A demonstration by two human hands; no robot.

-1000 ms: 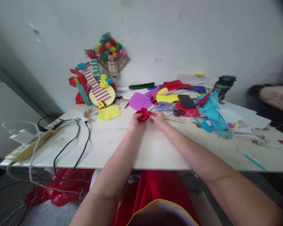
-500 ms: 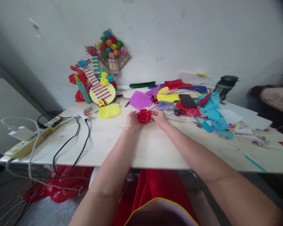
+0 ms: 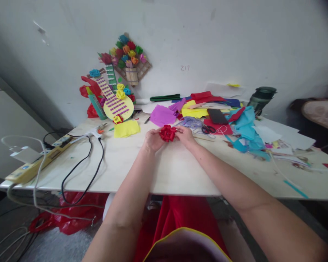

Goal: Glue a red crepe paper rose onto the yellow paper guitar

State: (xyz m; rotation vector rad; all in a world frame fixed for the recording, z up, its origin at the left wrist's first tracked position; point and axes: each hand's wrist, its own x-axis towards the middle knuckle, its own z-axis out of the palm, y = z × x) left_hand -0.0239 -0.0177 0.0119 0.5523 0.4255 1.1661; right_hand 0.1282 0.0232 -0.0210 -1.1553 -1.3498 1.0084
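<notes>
Left hand [image 3: 153,140] and right hand [image 3: 184,135] pinch opposite edges of red ruffled flower [image 3: 168,134], over counter [image 3: 180,171]. Likely shaping; next move wants light grip.

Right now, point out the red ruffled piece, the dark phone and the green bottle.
Red ruffled piece [image 3: 167,133]: head view, middle of its folds.
Dark phone [image 3: 217,116]: head view, middle of its upper face.
Green bottle [image 3: 257,101]: head view, body below the lid.

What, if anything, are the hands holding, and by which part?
A red ruffled flower-like piece, held by its outer edges: the left hand at its left side, the right hand at its right.
</notes>
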